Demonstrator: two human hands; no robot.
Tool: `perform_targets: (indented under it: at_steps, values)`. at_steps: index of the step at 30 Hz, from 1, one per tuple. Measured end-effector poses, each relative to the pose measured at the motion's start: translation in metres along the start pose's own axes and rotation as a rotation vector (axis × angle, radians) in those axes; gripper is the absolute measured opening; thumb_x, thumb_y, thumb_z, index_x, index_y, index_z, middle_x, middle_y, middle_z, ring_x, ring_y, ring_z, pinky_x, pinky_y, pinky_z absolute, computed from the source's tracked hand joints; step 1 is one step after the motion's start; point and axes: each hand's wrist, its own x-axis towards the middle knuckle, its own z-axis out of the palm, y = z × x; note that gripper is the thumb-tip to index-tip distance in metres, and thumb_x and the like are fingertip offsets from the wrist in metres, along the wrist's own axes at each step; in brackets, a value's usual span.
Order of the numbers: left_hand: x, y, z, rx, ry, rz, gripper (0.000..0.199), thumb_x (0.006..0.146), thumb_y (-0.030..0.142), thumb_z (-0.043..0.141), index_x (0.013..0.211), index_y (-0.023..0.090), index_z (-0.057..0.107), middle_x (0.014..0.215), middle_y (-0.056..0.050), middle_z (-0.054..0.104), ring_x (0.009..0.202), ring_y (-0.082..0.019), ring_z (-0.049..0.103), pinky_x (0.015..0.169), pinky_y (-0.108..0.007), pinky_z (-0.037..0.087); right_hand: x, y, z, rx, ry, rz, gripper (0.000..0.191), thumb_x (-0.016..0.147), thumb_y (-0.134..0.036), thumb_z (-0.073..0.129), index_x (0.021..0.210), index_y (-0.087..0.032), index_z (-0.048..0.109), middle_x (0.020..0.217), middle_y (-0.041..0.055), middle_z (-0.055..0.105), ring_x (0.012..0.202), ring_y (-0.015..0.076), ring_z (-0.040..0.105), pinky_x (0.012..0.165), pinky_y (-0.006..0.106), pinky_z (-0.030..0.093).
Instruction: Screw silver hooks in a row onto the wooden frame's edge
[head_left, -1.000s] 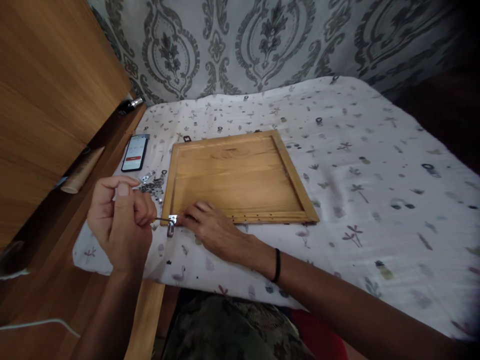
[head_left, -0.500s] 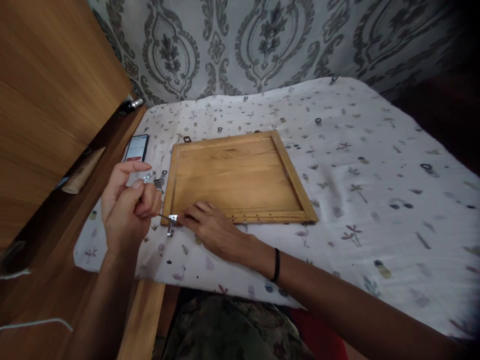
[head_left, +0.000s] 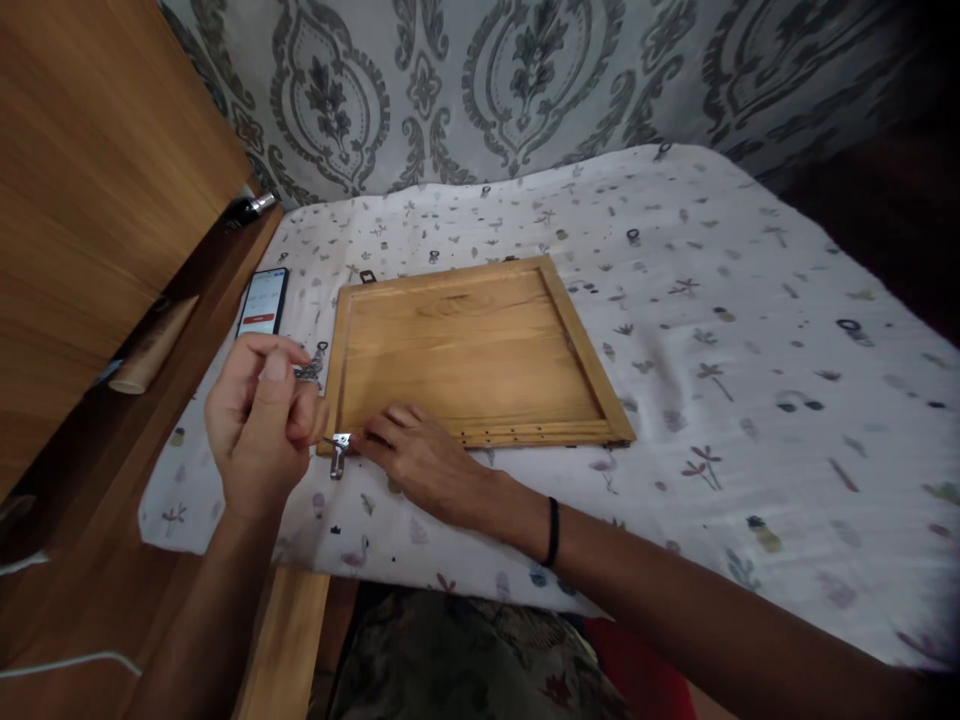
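Note:
A shallow wooden panel with a raised frame (head_left: pixel 480 345) lies on the patterned white cloth. At its near left corner sits a small shiny metal latch (head_left: pixel 339 455), part of it hanging over the edge. My left hand (head_left: pixel 262 420) is closed around a thin metal tool (head_left: pixel 330 441), whose tip touches the latch; the rest of the tool is hidden in the fingers. My right hand (head_left: pixel 420 455) rests on the panel's near edge, fingertips bent and closed against the latch's right end.
A phone (head_left: pixel 262 302) lies left of the panel, with a bunch of small metal pieces (head_left: pixel 312 366) behind my left hand. A brown tube-like object (head_left: pixel 154 345) lies under the wooden cabinet (head_left: pixel 97 200) at left. Dark hardware (head_left: pixel 367 277) shows at the panel's far edge.
My left hand has turned, its thumb now upright and the index finger curled closer to it. The shiny metal seen between those fingers is hidden now. My right hand stays put.

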Motion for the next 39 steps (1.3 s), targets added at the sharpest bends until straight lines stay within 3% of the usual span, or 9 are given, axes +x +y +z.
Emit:
perform_targets:
  at_steps: [5, 12, 18, 24, 33, 39]
  values:
    - [0.014, 0.001, -0.018, -0.138, -0.26, -0.093, 0.008, 0.095, 0.023, 0.068, 0.088, 0.021, 0.069, 0.047, 0.012, 0.018, 0.036, -0.004, 0.007, 0.036, -0.018, 0.014, -0.001, 0.0, -0.003, 0.047, -0.002, -0.002, 0.025, 0.106, -0.014, 0.051, 0.125, -0.008, 0.066, 0.109, 0.012, 0.069, 0.101, 0.0265, 0.053, 0.088, 0.041, 0.046]
    - [0.017, -0.001, -0.024, -0.157, -0.314, -0.145, 0.006, 0.094, 0.021, 0.066, 0.09, 0.022, 0.07, 0.048, 0.012, 0.017, 0.037, -0.004, 0.007, 0.037, -0.016, 0.019, 0.0, 0.0, 0.001, 0.036, 0.011, -0.003, 0.026, 0.108, -0.016, 0.049, 0.126, -0.01, 0.065, 0.112, 0.0118, 0.069, 0.102, 0.0263, 0.053, 0.088, 0.041, 0.047]
    - [0.003, 0.003, -0.02, -0.129, -0.194, -0.04, 0.005, 0.09, 0.018, 0.068, 0.087, 0.021, 0.07, 0.046, 0.012, 0.02, 0.038, -0.005, 0.009, 0.038, -0.019, 0.019, -0.001, 0.001, 0.001, 0.009, 0.026, -0.01, 0.023, 0.107, -0.016, 0.049, 0.123, -0.013, 0.066, 0.106, 0.0094, 0.067, 0.098, 0.0249, 0.053, 0.085, 0.039, 0.044]
    - [-0.01, 0.021, -0.007, -0.067, 0.077, 0.115, 0.018, 0.089, 0.007, 0.056, 0.083, 0.02, 0.067, 0.048, 0.01, 0.022, 0.04, -0.004, 0.012, 0.041, -0.022, 0.018, -0.002, 0.0, 0.002, -0.021, 0.027, -0.017, 0.023, 0.106, -0.013, 0.05, 0.122, -0.011, 0.065, 0.104, 0.0101, 0.066, 0.096, 0.0261, 0.051, 0.081, 0.04, 0.044]
    - [0.015, 0.022, 0.001, -0.046, 0.041, 0.08, 0.009, 0.083, 0.01, 0.069, 0.079, 0.018, 0.068, 0.042, 0.012, 0.026, 0.035, -0.002, 0.012, 0.035, -0.019, 0.015, -0.003, 0.0, 0.002, -0.009, 0.027, -0.037, 0.03, 0.105, -0.014, 0.051, 0.134, -0.015, 0.061, 0.109, 0.0109, 0.064, 0.1, 0.0264, 0.049, 0.086, 0.041, 0.044]
    - [0.021, 0.042, 0.01, 0.056, 0.175, 0.148, 0.013, 0.088, 0.01, 0.067, 0.079, 0.02, 0.064, 0.046, 0.01, 0.023, 0.036, -0.002, 0.018, 0.036, -0.017, 0.017, -0.003, 0.0, 0.002, -0.014, 0.031, -0.04, 0.027, 0.104, -0.013, 0.054, 0.129, -0.012, 0.064, 0.105, 0.0102, 0.064, 0.098, 0.0261, 0.047, 0.083, 0.04, 0.041]
